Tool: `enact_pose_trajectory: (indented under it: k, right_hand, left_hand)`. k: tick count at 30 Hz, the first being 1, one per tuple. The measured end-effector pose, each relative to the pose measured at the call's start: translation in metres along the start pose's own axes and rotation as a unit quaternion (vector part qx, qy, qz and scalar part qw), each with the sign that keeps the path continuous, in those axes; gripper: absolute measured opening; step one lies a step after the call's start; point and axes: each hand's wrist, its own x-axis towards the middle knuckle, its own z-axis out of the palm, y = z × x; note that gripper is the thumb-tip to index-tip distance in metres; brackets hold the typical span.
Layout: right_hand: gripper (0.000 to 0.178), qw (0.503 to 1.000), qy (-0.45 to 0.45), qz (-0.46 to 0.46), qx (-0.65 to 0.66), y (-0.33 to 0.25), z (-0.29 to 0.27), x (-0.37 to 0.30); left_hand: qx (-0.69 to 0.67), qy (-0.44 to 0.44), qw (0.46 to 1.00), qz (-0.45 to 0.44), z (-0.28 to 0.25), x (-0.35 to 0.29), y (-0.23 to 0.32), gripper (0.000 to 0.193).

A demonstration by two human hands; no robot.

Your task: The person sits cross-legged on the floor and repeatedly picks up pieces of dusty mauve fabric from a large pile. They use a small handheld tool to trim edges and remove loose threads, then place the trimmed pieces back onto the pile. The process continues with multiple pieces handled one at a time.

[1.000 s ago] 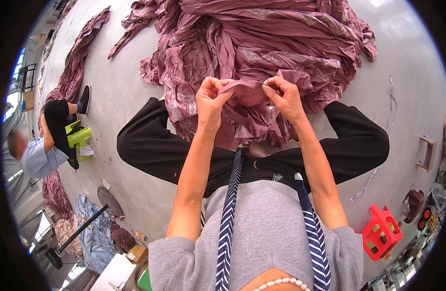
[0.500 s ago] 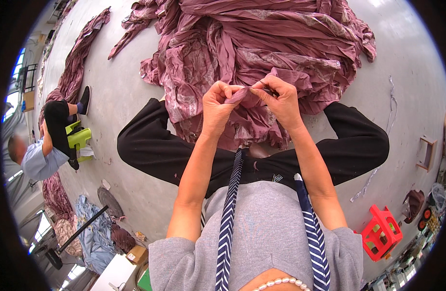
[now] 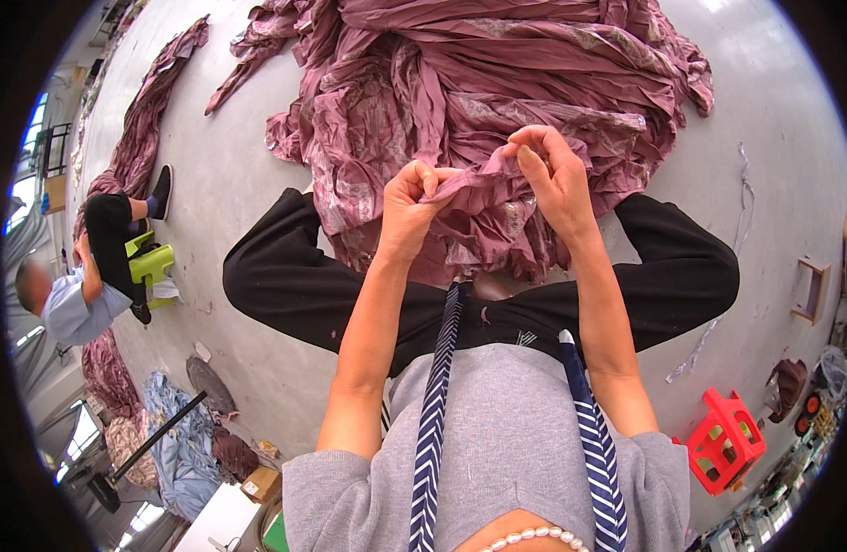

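Pinching the mauve cloth point(image 3: 474, 188) with the left grip point(image 3: 408, 212), thumb against finger! Over at three o'clock, at the same raised strip with the right grip point(image 3: 561, 191), thumb and finger curled close; cannot tell whether pinching or let go. Spreading away toward twelve o'clock, into a big heap point(image 3: 534, 78) on the grey floor point(image 3: 221, 166). Out at four in view, on to a red stool point(image 3: 723, 443); round at nine, to another person point(image 3: 78, 304) by a green stool point(image 3: 151, 265).
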Motion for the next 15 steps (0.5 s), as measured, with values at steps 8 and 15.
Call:
enact_pose_trajectory:
  k: [8,15]
  right_hand:
    - [0.014,0.989,-0.111,0.097,0.020,0.002,-0.010,-0.016]
    - [0.013,0.988,-0.132,0.076,-0.001,-0.006,-0.002,-0.013]
  left_hand:
    - [0.002,-0.015,1.000,-0.003,-0.003,0.001,0.002,0.029]
    - [0.060,-0.059,0.996,0.004,0.004,-0.001,0.011,0.029]
